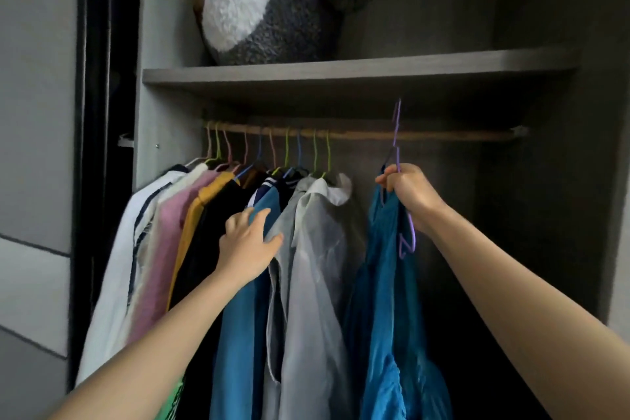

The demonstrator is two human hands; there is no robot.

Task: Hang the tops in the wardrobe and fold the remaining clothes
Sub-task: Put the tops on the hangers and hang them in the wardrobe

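Head view shows the right hand closed tight round the neck of a purple hanger, with a teal top draped from it and hanging down inside the wardrobe; the hook stands in front of the rail and reaches above it, and I cannot tell whether it has caught yet. The left hand lies with its fingers spread and fairly straight against a blue shirt and a grey shirt, pressing on the row of hung clothes at the left end of the rail.

To my eye the step is getting this top onto the bare stretch of rail; it would go best if the hook is lifted clear over the rail, turned square to it and lowered until the wire bears the weight, before the grip loosens; the left hand can hold the row aside so the grey shirt does not snag the teal cloth; the top sits bunched toward one shoulder of the hanger and may slide off unless evened out.

Above the rail runs a grey shelf carrying a big grey and white plush toy; the inside of the wardrobe is dim and dark grey; a black gap shows at the left beside pale wall panels; a scrap of green cloth peeks in at the bottom edge.
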